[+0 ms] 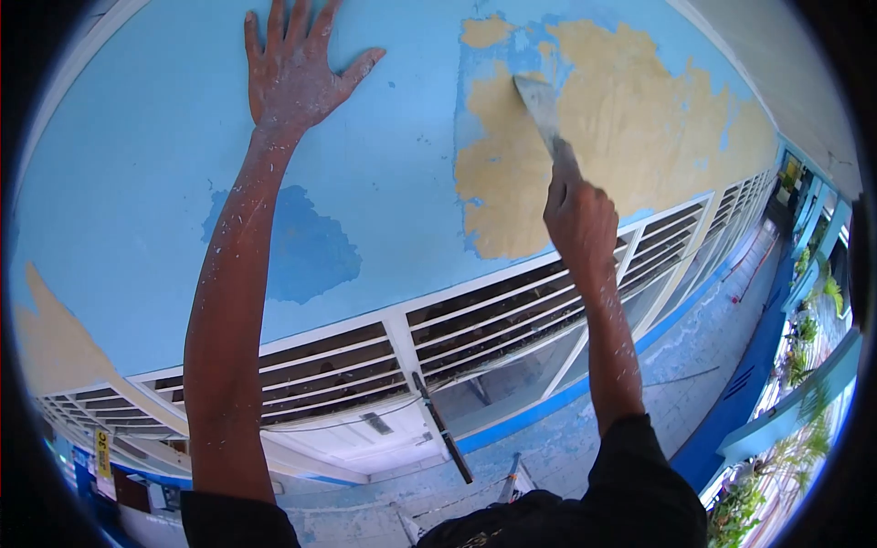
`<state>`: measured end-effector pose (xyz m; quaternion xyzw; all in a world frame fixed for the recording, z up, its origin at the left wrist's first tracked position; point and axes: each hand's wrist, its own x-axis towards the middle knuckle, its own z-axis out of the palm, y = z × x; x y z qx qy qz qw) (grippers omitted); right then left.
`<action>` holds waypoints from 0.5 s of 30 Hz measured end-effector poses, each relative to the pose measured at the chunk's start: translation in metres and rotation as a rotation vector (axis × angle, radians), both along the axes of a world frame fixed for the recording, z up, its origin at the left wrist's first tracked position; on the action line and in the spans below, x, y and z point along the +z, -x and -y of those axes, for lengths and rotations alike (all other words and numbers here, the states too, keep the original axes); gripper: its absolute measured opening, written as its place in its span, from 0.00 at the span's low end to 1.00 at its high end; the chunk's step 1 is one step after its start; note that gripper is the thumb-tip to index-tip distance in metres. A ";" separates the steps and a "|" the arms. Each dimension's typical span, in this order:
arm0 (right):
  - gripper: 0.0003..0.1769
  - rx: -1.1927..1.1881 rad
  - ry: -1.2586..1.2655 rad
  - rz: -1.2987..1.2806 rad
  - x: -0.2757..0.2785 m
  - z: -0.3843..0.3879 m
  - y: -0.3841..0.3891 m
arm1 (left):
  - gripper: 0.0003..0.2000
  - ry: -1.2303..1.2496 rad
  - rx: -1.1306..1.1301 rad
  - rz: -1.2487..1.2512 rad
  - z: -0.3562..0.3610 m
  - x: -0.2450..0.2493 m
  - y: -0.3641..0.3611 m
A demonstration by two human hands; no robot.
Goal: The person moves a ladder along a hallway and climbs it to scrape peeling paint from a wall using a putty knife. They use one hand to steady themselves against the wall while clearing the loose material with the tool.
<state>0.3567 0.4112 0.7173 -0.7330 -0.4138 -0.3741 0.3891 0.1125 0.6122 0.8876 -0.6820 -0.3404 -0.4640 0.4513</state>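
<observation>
The location is a long corridor. A light-blue wall point(411, 192) occupies the upper area; a pale ceiling point(786, 73) adjoins it at the upper right. Below the wall runs a row of louvered windows point(507, 316) with horizontal slats, divided by white uprights point(402, 345). A white panel point(352, 445) is located beneath the windows. The floor point(566, 443) is pale, edged by a blue band point(523, 427). On the right side, a light-blue railing point(790, 399) borders green plants point(742, 513). Bright daylight enters from that side. A yellow sign point(103, 454) is positioned at lower left.
</observation>
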 end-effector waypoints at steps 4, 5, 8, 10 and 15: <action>0.22 -0.098 -0.065 0.090 0.041 -0.007 -0.028 | 0.48 -0.018 0.038 0.006 0.003 -0.002 -0.002; 0.21 -0.118 -0.066 0.088 0.056 -0.011 -0.039 | 0.48 -0.025 0.043 0.004 0.000 -0.002 -0.001; 0.21 -0.072 -0.086 0.083 0.057 -0.004 -0.036 | 0.48 -0.019 0.036 0.004 0.004 -0.002 -0.001; 0.22 -0.056 -0.039 0.068 0.019 0.002 -0.033 | 0.48 0.006 0.017 -0.002 0.005 -0.001 0.001; 0.22 -0.039 -0.035 0.036 0.014 0.009 -0.039 | 0.48 0.004 0.009 -0.002 -0.001 -0.001 0.002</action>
